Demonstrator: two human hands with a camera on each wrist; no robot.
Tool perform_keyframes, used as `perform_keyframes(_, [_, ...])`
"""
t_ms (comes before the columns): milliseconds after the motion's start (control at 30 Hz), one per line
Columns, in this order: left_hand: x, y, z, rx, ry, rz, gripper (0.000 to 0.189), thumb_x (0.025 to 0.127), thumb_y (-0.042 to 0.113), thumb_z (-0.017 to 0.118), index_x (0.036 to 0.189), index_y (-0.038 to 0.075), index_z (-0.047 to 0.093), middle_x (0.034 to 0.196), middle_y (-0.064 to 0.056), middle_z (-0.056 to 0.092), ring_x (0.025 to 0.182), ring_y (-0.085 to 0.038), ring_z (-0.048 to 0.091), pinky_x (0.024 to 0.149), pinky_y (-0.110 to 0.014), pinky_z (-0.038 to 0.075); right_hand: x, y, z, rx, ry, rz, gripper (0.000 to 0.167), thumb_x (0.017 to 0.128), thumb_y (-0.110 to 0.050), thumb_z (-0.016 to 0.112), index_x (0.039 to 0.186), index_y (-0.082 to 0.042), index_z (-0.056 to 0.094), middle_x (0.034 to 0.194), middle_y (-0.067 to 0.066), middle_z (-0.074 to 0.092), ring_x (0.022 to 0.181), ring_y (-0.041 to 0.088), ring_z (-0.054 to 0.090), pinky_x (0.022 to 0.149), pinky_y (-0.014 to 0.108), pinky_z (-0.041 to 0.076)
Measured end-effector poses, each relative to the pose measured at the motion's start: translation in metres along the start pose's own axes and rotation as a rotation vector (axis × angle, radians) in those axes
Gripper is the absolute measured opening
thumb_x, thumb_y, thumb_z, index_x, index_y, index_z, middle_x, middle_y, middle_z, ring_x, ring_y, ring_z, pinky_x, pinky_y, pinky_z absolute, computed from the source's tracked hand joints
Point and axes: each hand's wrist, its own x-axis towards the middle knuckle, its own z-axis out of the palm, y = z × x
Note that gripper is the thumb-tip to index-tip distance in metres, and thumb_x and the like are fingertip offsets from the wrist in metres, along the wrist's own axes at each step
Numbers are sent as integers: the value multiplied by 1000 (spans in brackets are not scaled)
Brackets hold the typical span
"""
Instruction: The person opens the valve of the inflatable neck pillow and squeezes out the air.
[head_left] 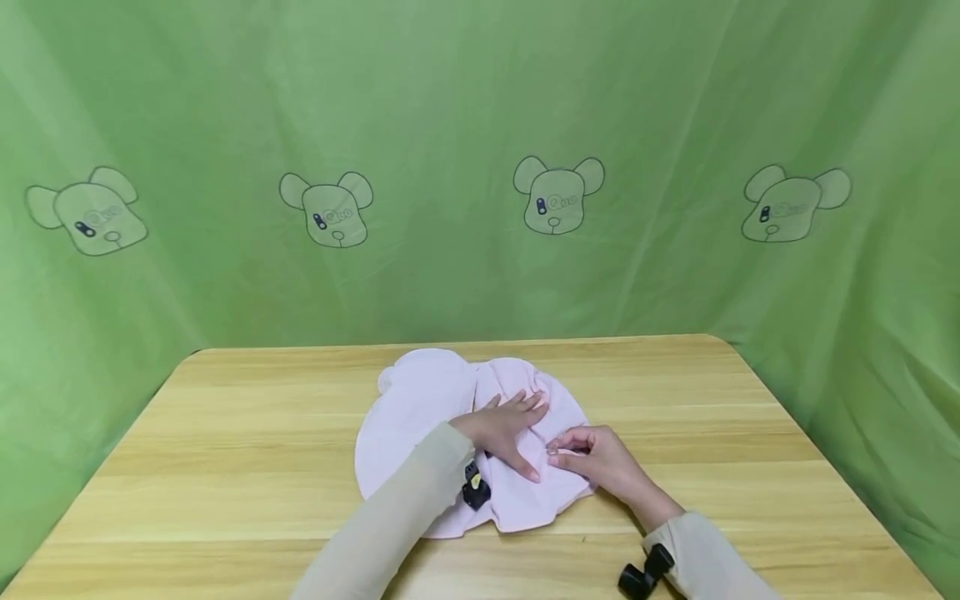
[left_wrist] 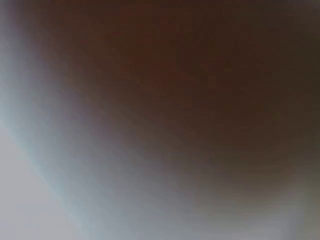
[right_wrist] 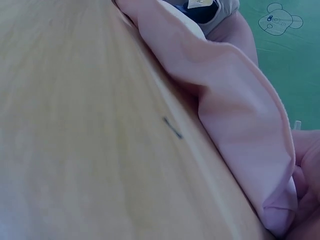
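A pale pink, soft cloth piece (head_left: pixel 408 417) with rounded, lobed edges lies on the wooden table, its right part creased. My left hand (head_left: pixel 504 429) rests on it with fingers spread and thumb pointing toward the right hand. At the cloth's right side, my right hand (head_left: pixel 603 462) pinches a bit of the fabric between thumb and fingers. In the right wrist view the pink fabric (right_wrist: pixel 240 115) stands up in folds from the table, with part of the right hand (right_wrist: pixel 307 185) at its edge. The left wrist view is too dark and blurred to make anything out.
The wooden table (head_left: pixel 225 450) has a small dark mark (right_wrist: pixel 173 128) near the cloth. Black wrist cameras sit at both sleeves, the right one (head_left: pixel 645 572) over the table's front. A green curtain (head_left: pixel 450 275) with bear-head outlines encloses the back and sides.
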Motion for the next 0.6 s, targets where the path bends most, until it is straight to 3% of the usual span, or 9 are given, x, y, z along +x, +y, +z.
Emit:
perform_keyframes(100, [-11, -3, -5, -81, 7, 5, 110, 72, 55, 74, 152, 14, 11, 158, -4, 1, 145, -24, -2, 115, -49, -1, 0, -2, 0, 29, -6, 21, 23, 79, -13, 75, 94, 3, 69, 93, 15, 70, 82, 5, 63, 71, 18, 51])
perform_keyframes(233, [-28, -9, -17, -133, 66, 27, 105, 74, 49, 75, 151, 10, 14, 158, -7, 4, 145, -25, -1, 116, -48, 2, 1, -7, -1, 62, 22, 32, 25, 79, -9, 74, 99, 6, 67, 94, 17, 70, 81, 9, 64, 71, 19, 52])
perform_keyframes(433, [-62, -26, -36, -194, 198, 72, 99, 78, 41, 75, 151, 8, 16, 158, -9, 6, 145, -28, 1, 117, -44, 5, 3, -12, -5, 106, 68, -17, 27, 81, -7, 73, 102, 8, 65, 99, 21, 68, 84, 10, 65, 75, 19, 53])
perform_keyframes(600, [-92, -49, -41, -283, 340, 40, 93, 79, 37, 75, 149, 7, 23, 156, -10, 19, 144, -27, 14, 117, -40, 11, 4, -16, -13, 79, 85, -31, 24, 83, -8, 70, 102, 7, 66, 99, 21, 68, 82, 6, 65, 74, 19, 53])
